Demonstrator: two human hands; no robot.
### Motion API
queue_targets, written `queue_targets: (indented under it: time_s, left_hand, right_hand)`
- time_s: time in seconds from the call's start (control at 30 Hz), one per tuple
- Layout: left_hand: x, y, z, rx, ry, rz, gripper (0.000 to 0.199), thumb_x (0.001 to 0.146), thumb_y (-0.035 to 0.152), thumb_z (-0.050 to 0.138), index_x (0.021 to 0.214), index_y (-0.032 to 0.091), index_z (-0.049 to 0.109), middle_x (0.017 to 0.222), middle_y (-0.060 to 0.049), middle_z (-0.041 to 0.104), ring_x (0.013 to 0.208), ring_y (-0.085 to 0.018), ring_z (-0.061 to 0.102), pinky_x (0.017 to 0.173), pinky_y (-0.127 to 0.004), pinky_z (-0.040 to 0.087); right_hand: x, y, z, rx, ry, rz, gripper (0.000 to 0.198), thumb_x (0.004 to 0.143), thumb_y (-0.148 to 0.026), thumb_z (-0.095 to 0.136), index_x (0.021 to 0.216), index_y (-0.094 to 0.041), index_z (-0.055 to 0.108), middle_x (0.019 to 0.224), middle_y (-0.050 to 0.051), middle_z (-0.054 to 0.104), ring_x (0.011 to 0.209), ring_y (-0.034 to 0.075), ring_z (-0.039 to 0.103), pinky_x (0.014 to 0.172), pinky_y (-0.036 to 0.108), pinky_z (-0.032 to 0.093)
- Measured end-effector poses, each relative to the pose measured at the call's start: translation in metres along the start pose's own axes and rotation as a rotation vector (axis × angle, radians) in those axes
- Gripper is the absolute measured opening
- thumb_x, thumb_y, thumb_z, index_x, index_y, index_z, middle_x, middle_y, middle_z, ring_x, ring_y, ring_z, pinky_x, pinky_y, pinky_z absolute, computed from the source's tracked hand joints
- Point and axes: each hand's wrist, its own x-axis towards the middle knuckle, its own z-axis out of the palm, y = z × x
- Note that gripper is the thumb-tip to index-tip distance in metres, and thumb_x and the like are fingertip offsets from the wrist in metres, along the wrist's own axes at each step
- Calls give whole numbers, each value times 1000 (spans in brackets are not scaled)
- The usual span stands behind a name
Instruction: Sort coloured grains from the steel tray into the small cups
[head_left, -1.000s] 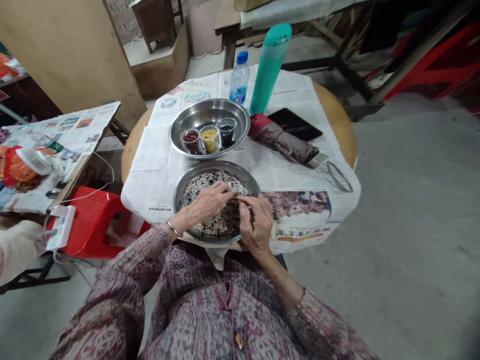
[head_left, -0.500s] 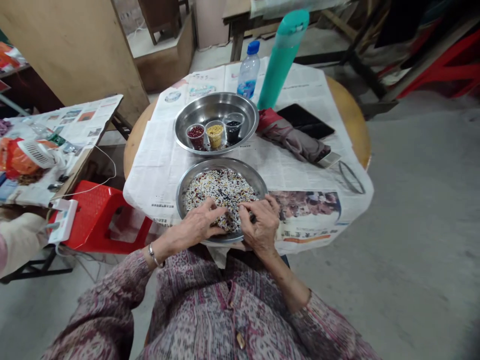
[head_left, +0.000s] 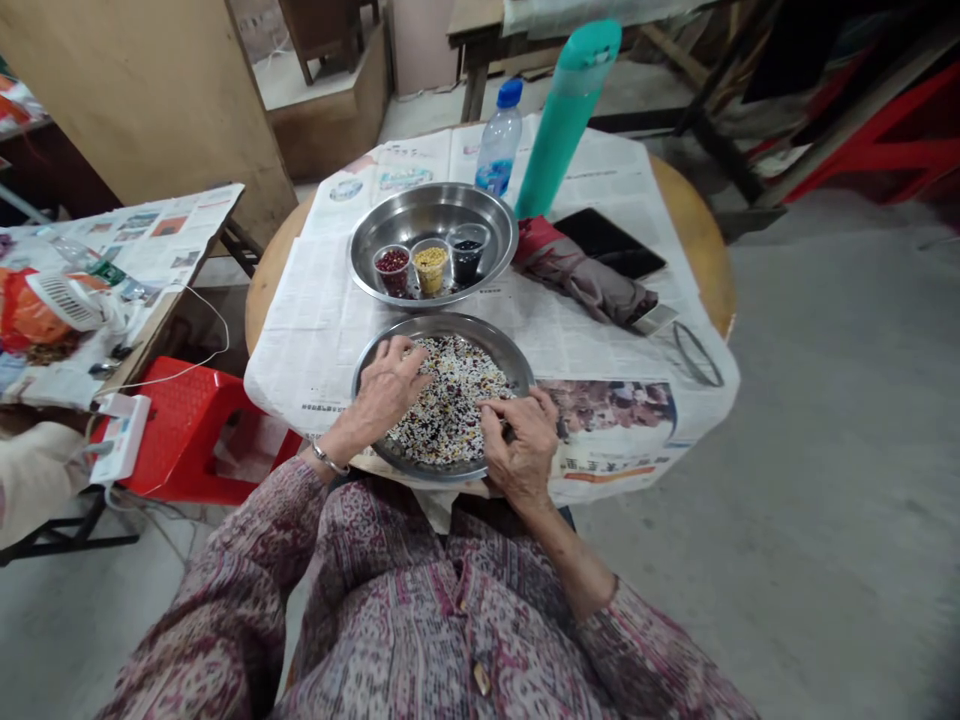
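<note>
A steel basin [head_left: 525, 356] close to me holds a spread mix of white grains with dark, red and yellow beans [head_left: 457, 400]. Over its left side, my left hand [head_left: 391, 388] rests on the grains with fingers apart. My right hand [head_left: 521, 440] is at the basin's right rim, thumb and fingers curled together; whatever lies in the pinch is too small to make out. Just beyond stands a second steel basin [head_left: 375, 215] with three clear cups inside: red beans [head_left: 392, 268], yellow beans [head_left: 431, 268] and black beans [head_left: 466, 258].
On the newspaper-covered round table [head_left: 300, 330] stand a water bottle [head_left: 498, 145] and a tall teal bottle [head_left: 566, 120]. A folded umbrella [head_left: 585, 275], a dark flat case [head_left: 611, 242] and a thin loop [head_left: 697, 355] lie to the right. A red stool [head_left: 184, 425] is at left.
My left hand has moved from the near middle of the basin to its left side, farther away, and its fingers have spread. My right hand stays nearly in place.
</note>
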Motion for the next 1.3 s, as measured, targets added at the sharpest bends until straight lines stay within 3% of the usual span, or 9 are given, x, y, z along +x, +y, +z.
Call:
queue_targets:
  time_s: [0.13,0.2,0.33,0.43,0.57,0.7,0.9,1.1,1.3]
  left_hand:
    - [-20,-2,-3,28,-107,-53,64,81,47,79,132,19,53,131,-15,48,118,-34,49,96,-47,51]
    - [-30,4,-1,-48,-170,4,54,84,40,77,128,20,55,126,-13,49,114,-30,51,95,-43,51]
    - [-39,27,8,-234,-283,159,16,96,16,55,111,18,61,106,-5,55,93,-17,57,87,-31,52]
    - [-28,40,16,-241,-292,271,19,99,11,44,100,16,62,96,-4,57,89,-16,56,84,-29,52]
    - [-3,39,21,-136,-167,342,21,102,19,44,104,17,64,110,-8,59,105,-21,53,87,-31,51]
    - [9,16,21,-84,-149,268,25,100,14,42,103,18,66,103,-7,61,100,-19,56,89,-31,49]
    - [-11,-15,5,-34,-118,4,27,97,10,41,102,18,66,96,-6,66,83,-16,60,79,-30,48]
    - [-28,2,-4,-113,-240,8,12,97,24,55,97,21,67,95,-3,69,90,-18,64,78,-29,48]
    - [-18,13,4,-60,-125,76,19,95,18,55,111,23,65,111,-4,63,100,-19,61,80,-29,49]
  right_hand:
    - [0,0,0,-6,-9,6,14,91,-21,56,84,-23,68,76,-3,70,71,14,61,104,42,40]
    - [0,0,0,-9,-9,5,14,91,-20,57,85,-23,69,75,-3,70,71,14,61,104,42,40]
    - [-1,1,0,-12,-9,0,13,91,-20,57,85,-23,68,76,-3,70,72,14,62,105,43,40]
    - [-1,1,1,-1,10,3,14,92,-21,56,85,-23,68,76,-2,71,71,14,62,104,43,41]
    - [0,1,2,13,31,16,16,92,-21,54,90,-24,69,77,-1,71,71,14,62,103,42,42]
    - [1,0,2,17,13,40,16,93,-23,53,89,-23,69,76,-1,69,70,15,61,103,41,41]
    - [1,-1,1,16,-3,75,15,91,-23,56,88,-24,71,76,-2,70,71,14,64,104,44,42]
    - [-1,1,1,23,9,49,14,91,-20,57,90,-24,71,78,-2,71,73,15,65,105,44,42]
    - [-1,1,1,15,9,32,14,92,-21,56,90,-23,70,78,-2,72,73,14,65,104,42,41]
